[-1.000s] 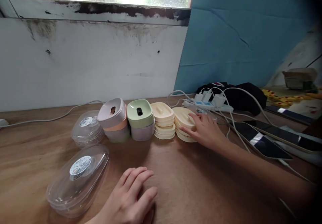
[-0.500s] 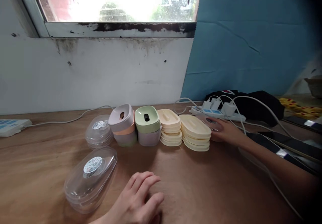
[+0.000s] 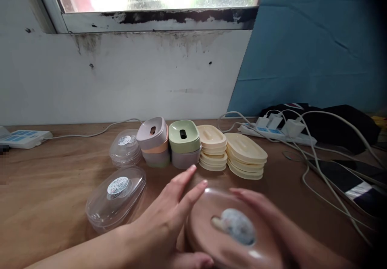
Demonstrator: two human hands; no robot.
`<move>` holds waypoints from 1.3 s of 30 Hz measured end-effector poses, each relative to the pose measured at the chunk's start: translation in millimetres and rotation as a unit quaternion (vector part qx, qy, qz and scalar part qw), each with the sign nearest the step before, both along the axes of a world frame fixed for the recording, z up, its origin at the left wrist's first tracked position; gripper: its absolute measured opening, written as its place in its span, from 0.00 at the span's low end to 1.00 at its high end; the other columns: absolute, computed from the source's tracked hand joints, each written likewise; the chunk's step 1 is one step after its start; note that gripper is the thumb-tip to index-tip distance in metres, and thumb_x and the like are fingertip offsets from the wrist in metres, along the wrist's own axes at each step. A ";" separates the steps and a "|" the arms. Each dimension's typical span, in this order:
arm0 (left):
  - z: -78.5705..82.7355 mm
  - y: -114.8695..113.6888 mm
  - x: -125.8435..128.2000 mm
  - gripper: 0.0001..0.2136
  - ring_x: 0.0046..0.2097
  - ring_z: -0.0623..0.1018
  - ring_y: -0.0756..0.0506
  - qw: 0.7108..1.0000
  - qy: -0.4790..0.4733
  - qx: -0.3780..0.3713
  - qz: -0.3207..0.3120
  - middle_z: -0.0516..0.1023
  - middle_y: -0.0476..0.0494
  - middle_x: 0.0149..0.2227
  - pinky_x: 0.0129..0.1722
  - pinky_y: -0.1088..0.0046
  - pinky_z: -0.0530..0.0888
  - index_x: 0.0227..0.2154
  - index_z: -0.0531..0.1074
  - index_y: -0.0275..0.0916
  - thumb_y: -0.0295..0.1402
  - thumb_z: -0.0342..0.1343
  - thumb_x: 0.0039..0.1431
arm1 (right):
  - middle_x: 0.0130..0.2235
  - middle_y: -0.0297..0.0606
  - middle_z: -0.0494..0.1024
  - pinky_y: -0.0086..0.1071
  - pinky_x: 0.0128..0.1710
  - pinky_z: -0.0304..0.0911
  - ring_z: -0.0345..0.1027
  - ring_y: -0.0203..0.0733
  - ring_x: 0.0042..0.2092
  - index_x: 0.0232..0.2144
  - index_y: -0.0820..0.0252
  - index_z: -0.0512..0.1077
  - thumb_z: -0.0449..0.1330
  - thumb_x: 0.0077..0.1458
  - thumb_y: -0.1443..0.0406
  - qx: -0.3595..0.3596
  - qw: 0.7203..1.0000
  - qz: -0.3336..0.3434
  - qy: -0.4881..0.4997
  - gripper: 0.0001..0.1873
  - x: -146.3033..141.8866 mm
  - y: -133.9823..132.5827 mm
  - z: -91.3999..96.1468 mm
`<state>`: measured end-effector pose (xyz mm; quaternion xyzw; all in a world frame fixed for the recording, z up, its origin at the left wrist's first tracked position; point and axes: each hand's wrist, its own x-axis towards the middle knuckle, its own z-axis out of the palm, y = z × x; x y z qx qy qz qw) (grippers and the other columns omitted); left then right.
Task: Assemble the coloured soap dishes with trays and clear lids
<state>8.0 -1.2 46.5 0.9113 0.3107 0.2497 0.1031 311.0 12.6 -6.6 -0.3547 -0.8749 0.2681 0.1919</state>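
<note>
A pink oval box [image 3: 232, 228] under a clear lid with a round label sits low in the middle of the view, held between both hands. My left hand [image 3: 169, 216] cups its left side, fingers stretched along the rim and thumb under the front. My right hand [image 3: 272, 220] wraps its right side, blurred by motion. Behind it stand a stack of cream oval lids [image 3: 245, 155], a smaller cream stack [image 3: 212, 147], a green box [image 3: 184, 143] and a grey and pink box [image 3: 153, 140].
Clear oval covers [image 3: 116, 198] lie at the left, a smaller stack of them [image 3: 125, 153] behind. A power strip [image 3: 278, 131] with chargers and white cables [image 3: 317, 160] runs along the right, beside phones [image 3: 347, 180] and black cloth [image 3: 338, 119]. A white strip [image 3: 24, 138] lies far left.
My right hand has come back from beside the cream lids with the pink box and brought it to the front. My left hand has lifted off the table and closed in on the box's left side.
</note>
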 end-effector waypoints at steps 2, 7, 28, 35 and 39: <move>13.5 2.9 -1.7 0.40 0.60 0.58 0.34 0.994 0.066 -0.065 -0.063 0.53 0.31 0.61 0.53 0.58 0.66 0.60 0.47 0.39 0.39 0.62 0.48 | 0.65 0.46 0.41 0.45 0.60 0.44 0.36 0.58 0.64 0.63 0.56 0.32 0.63 0.41 0.60 -0.014 0.996 0.092 0.006 0.56 -30.2 1.3 3.0; 16.3 -2.2 -10.0 0.35 0.51 0.70 0.39 0.993 0.064 -0.098 -0.004 0.65 0.37 0.53 0.47 0.66 0.72 0.55 0.59 0.42 0.35 0.63 0.41 | 0.65 0.50 0.38 0.46 0.59 0.44 0.36 0.54 0.64 0.60 0.59 0.17 0.63 0.43 0.56 -0.054 0.987 0.141 0.050 0.63 -59.0 19.8 5.7; 99.3 85.1 -23.4 0.32 0.48 0.70 0.34 0.895 0.071 0.015 0.439 0.69 0.35 0.48 0.43 0.57 0.68 0.55 0.59 0.40 0.56 0.43 0.53 | 0.61 0.52 0.50 0.49 0.56 0.52 0.46 0.58 0.61 0.59 0.56 0.55 0.60 0.46 0.47 0.007 0.994 0.107 -0.039 0.42 -70.3 18.3 16.5; 74.0 71.1 -95.5 0.36 0.51 0.68 0.25 0.781 0.174 -0.088 0.594 0.65 0.21 0.48 0.42 0.51 0.66 0.57 0.56 0.35 0.58 0.33 0.55 | 0.61 0.53 0.50 0.49 0.55 0.52 0.46 0.59 0.61 0.59 0.56 0.55 0.60 0.46 0.48 -0.024 0.993 0.110 -0.020 0.41 -72.1 19.3 17.7; 46.7 73.5 -103.0 0.36 0.51 0.69 0.27 0.782 0.172 -0.105 0.590 0.65 0.21 0.48 0.43 0.55 0.67 0.58 0.55 0.33 0.56 0.33 0.56 | 0.62 0.51 0.48 0.50 0.56 0.52 0.45 0.59 0.61 0.59 0.55 0.55 0.60 0.46 0.49 -0.043 0.993 0.108 -0.019 0.40 -71.5 19.1 17.0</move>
